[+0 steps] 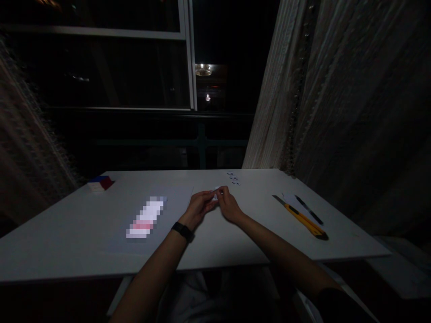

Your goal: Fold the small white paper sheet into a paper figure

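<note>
My left hand (pixel 201 206) and my right hand (pixel 228 204) meet above the middle of the white table (pixel 232 246). Between their fingertips they pinch a small piece of white paper (pixel 215 195), mostly covered by the fingers. A dark band circles my left wrist. Just beyond the hands, several small paper pieces with dark marks (pixel 233 179) lie in a short row. To the right rests a yellow utility knife (pixel 303 220) with its blade out, and beside it a black pen (pixel 309 210) lies on a narrow white paper strip.
A lit, pixelated phone-like rectangle (pixel 147 217) lies on a pale sheet (pixel 117 246) at the left. Farther back stands a cube with coloured faces (pixel 100 183). Curtains (pixel 272 98) hang at both sides of the dark window (pixel 101 72) behind the table.
</note>
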The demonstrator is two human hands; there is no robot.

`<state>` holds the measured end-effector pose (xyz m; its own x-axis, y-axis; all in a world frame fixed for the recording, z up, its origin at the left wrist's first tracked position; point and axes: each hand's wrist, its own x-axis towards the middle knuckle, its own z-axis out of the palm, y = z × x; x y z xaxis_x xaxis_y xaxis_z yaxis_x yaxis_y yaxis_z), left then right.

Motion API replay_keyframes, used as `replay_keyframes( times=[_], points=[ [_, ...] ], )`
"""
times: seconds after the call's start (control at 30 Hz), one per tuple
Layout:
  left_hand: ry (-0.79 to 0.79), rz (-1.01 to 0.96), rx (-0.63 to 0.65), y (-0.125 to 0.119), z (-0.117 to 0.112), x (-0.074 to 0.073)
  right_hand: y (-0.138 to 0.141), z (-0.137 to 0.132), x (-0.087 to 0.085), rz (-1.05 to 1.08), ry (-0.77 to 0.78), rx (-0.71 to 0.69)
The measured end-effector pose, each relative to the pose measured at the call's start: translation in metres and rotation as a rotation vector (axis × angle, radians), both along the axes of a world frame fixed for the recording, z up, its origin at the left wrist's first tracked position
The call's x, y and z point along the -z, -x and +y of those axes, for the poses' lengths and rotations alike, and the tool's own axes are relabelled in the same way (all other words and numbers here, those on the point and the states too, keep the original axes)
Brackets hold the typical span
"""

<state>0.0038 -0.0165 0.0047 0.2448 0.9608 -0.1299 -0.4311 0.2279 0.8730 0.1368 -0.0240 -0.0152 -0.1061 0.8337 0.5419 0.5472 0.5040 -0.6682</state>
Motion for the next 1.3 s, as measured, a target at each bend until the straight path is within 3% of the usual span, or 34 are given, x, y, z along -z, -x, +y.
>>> replay_keyframes(
  times=[0.43, 0.73, 1.3],
  points=[
    [-0.022, 0.039, -0.054, -0.002, -0.002, 0.001, 0.002, 0.000, 0.002, -0.021, -0.024, 0.062],
    [-0.149, 0.101, -0.134, -0.009, -0.004, 0.000, 0.007, -0.003, 0.004, -0.005, 0.029, 0.158],
    [-0.298, 0.160, -0.243, -0.006, 0.002, 0.003, 0.003, -0.003, 0.001, 0.234, 0.039, -0.013]
  ],
)
